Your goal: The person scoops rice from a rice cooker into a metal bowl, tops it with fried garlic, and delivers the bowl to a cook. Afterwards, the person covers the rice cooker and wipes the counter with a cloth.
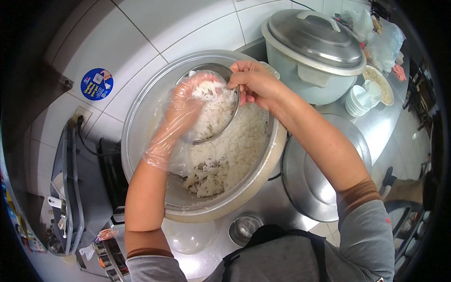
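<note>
A large round pot (211, 214) holds a mass of white rice (239, 155). Over its far part is a metal bowl (224, 132) with more rice in it. My right hand (256, 84), bare, pinches the bowl's rim on the right side. In a clear plastic glove, my left hand (190, 101) reaches into the bowl from the left, its fingers curled round a clump of rice.
A lidded rice cooker (312, 51) stands at the back right, beside stacked white cups (359, 101) and a bowl of grains (385, 89). A large metal lid (310, 183) lies right of the pot. Near my body is a small metal bowl (245, 229).
</note>
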Available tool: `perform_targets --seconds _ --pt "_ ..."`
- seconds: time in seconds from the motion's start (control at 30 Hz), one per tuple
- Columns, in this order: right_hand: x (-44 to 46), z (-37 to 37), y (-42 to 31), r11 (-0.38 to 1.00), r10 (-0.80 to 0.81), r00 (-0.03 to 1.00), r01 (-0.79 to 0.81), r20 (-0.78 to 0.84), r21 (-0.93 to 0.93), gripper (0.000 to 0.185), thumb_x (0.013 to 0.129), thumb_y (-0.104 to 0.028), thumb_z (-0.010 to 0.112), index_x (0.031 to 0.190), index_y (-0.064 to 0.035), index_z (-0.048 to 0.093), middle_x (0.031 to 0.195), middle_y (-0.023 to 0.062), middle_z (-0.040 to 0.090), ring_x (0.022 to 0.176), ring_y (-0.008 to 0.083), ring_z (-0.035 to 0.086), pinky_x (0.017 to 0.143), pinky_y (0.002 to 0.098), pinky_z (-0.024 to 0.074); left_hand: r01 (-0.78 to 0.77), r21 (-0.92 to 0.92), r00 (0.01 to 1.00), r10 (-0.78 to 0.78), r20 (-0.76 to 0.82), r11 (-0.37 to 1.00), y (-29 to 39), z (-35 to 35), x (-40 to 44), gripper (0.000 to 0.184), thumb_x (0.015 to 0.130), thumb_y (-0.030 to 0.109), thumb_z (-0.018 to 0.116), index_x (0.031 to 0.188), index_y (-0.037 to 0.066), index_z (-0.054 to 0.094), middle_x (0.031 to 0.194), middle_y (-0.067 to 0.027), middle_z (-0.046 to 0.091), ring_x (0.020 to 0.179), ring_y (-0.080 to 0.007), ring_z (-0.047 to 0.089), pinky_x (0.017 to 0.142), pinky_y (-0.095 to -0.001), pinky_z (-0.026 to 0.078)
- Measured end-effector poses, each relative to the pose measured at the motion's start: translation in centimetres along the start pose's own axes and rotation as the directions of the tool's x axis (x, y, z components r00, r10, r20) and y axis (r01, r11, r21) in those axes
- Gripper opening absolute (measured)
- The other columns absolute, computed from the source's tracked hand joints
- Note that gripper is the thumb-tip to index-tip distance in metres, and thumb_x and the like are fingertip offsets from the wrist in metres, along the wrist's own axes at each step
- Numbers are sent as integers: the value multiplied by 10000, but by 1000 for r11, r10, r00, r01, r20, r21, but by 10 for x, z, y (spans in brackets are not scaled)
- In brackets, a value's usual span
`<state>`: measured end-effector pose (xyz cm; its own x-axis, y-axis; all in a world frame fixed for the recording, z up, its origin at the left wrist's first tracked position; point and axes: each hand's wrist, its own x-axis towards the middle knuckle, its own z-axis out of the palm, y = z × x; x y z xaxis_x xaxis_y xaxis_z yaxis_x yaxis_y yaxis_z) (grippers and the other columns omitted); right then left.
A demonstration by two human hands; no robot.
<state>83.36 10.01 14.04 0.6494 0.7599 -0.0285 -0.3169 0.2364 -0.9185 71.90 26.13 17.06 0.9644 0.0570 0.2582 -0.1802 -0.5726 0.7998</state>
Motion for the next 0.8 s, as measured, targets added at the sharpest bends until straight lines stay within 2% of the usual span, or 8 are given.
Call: perform_targets --seconds 0.07,0.17,0.27,0.37,0.47,0.57,0.77,0.8 --pt "-2 0 -1 1000 -2 1000 1 10 9 144 745 -15 638 744 -84 511 560 12 551 383 130 561 293 205 286 112 18 979 -107 -173 994 -1 1 2 203 841 -41 616 1025 34 656 942 -35 653 889 -116 600 799 -273 500" --pt "-2 0 -1 1000 -3 1000 3 18 15 155 751 -22 642 737 -92 504 555 8 541 394 139 572 300 207 293 140 144 968 -105 -229 980 6 -4 3 155 888 90 640 1031 34 658 913 -36 659 809 -111 596 743 -281 504" --pt "-3 1 -2 1000 -6 1000 6 9 17 169 755 -28 644 727 -98 493 544 0 525 401 145 579 304 208 299 385 159 849 -281 -448 909 -1 -6 7 286 908 254 638 1098 43 669 938 -86 687 813 -161 619 748 -297 492" --pt "-3 1 -3 1000 -4 1000 4 6 14 177 753 -29 646 723 -100 487 537 -5 516 402 146 581 305 207 302 374 53 860 -325 -393 926 16 -10 4 346 887 273 665 1159 58 653 971 -118 695 822 -182 620 764 -307 489" --pt "-3 1 -3 1000 1 1000 -1 2 15 177 750 -27 648 727 -98 487 537 -6 515 401 147 582 304 206 305 341 86 857 -272 -437 936 1 -9 3 451 863 126 666 1295 73 548 1030 -112 678 873 -179 610 812 -299 475" --pt "-3 1 -4 1000 5 1000 -5 0 14 176 745 -25 651 732 -94 489 539 -5 518 398 146 581 302 203 310 110 329 909 39 -416 938 -17 -6 -1 459 819 -20 628 1252 73 509 1029 -86 636 913 -176 585 831 -289 452" --pt "-4 1 -2 1000 28 999 -28 29 8 172 739 -29 654 736 -98 497 554 -4 541 400 141 586 300 194 326 -83 276 960 151 -234 958 -14 -12 5 280 775 -85 590 921 91 428 970 -63 548 934 -186 554 829 -273 430" --pt "-4 2 -3 999 43 999 -43 32 1 172 739 -30 655 736 -100 498 557 -5 545 402 141 588 300 194 329 -12 182 973 53 -225 983 -8 -11 5 255 787 -73 587 930 89 451 965 -54 547 941 -168 533 835 -270 427"
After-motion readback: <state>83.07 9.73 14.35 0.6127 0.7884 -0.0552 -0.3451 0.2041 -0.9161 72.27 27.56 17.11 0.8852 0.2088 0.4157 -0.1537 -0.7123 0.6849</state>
